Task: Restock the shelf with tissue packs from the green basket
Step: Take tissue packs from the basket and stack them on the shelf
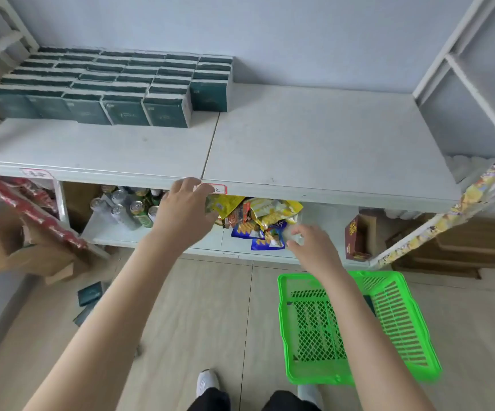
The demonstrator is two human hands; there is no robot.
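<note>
Tissue packs: dark green, standing upright in close rows on the upper left of the white shelf, touching one another; the right half of the shelf top is bare. Green basket: on the floor at the lower right of the frame, just below your right forearm; its mesh bottom shows through, and a small dark shape lies against its inner wall beside your arm, too hidden to identify. Your left hand: centre of the frame, fingers loosely curled at the shelf's front edge, touching a red-bordered label; it holds nothing. Your right hand: right of centre, lower, fingers spread and empty, in front of the lower compartment. Lower compartment: snack bags in yellow and blue heaped in the middle, drink cans to their left, a brown box to their right. Two more dark green packs lie on the floor at the lower left, well apart from the basket. Your white shoes appear at the bottom edge
</note>
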